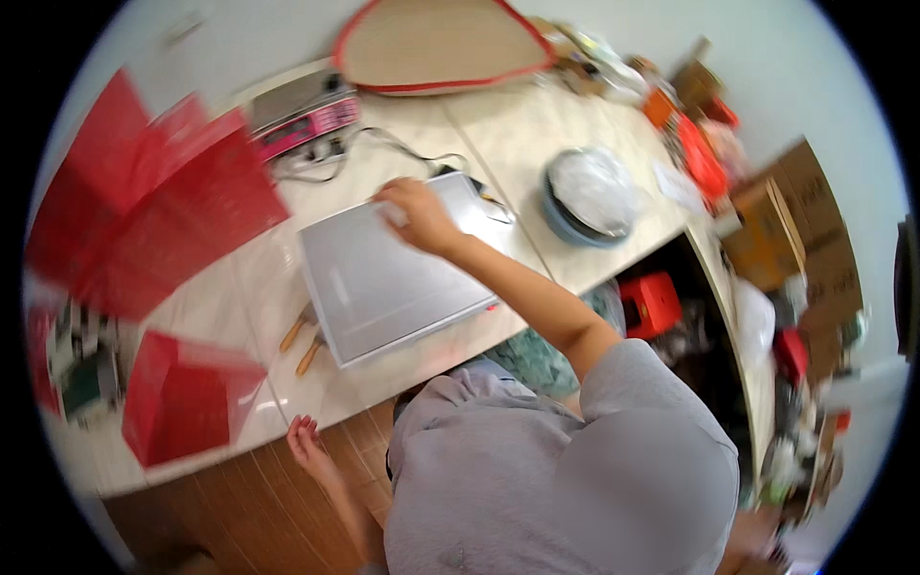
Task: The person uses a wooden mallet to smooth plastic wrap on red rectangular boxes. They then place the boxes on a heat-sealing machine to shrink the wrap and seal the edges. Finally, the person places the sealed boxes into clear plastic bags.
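Observation:
My right hand [419,213] reaches across a flat, square metal plate [383,278] with a pale rim, which lies on the table. Its fingers are closed, above the plate's far edge, and a small white wad [394,215] shows at them, too blurred to name further. Low at the table's front edge hangs my left hand [309,446], holding nothing, with its fingers a little apart. Two wooden handles [309,356] stick out beside the plate's left side; the tool ends are hidden.
Red plastic bags [163,211] stand on the left, with a smaller red bag [187,398] nearer. A pink scale [305,120], a red-rimmed board [441,48] and cables lie behind. At right are a blue basin [565,220] with a whitish cover and cardboard boxes [762,235].

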`<action>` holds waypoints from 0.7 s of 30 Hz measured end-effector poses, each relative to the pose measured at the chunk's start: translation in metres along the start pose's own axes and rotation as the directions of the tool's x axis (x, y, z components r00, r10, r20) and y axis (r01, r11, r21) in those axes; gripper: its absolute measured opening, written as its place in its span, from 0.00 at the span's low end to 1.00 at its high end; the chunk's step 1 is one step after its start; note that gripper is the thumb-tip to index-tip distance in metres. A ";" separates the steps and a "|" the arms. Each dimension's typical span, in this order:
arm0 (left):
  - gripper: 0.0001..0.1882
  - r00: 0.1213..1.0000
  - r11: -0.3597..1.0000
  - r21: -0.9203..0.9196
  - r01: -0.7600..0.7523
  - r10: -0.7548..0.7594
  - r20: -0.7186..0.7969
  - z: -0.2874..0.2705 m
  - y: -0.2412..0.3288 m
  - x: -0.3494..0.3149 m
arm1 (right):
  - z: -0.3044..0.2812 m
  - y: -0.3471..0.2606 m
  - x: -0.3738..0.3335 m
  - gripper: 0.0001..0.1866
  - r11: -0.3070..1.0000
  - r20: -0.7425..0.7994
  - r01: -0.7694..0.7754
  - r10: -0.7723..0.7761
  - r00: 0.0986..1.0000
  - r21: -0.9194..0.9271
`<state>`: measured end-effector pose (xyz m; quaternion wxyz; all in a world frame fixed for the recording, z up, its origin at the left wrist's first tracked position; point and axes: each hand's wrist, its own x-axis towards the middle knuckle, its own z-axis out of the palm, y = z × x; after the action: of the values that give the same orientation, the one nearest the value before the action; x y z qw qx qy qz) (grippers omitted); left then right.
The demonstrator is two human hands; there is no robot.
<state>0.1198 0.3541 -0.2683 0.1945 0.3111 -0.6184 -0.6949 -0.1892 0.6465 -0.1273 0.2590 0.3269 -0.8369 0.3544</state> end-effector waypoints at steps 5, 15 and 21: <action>0.14 0.978 0.982 0.115 -0.149 0.129 0.162 0.094 0.059 0.009 | -0.171 0.127 -0.137 0.08 0.739 -0.586 -0.663 0.485 0.649 -0.123; 0.11 0.863 0.931 0.186 -0.314 0.198 0.465 0.251 0.107 0.001 | -0.243 0.242 -0.241 0.18 0.199 -0.653 -0.871 0.593 0.471 -0.448; 0.09 0.867 0.947 0.180 -0.267 0.154 0.473 0.283 0.103 -0.009 | -0.236 0.278 -0.234 0.13 0.203 -0.606 -0.903 0.683 0.407 -0.378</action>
<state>-0.0761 0.5522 -0.1535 0.0812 0.0918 -0.7563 -0.6426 -0.1921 1.0605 -0.2556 0.2576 -0.3352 -0.8924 0.1580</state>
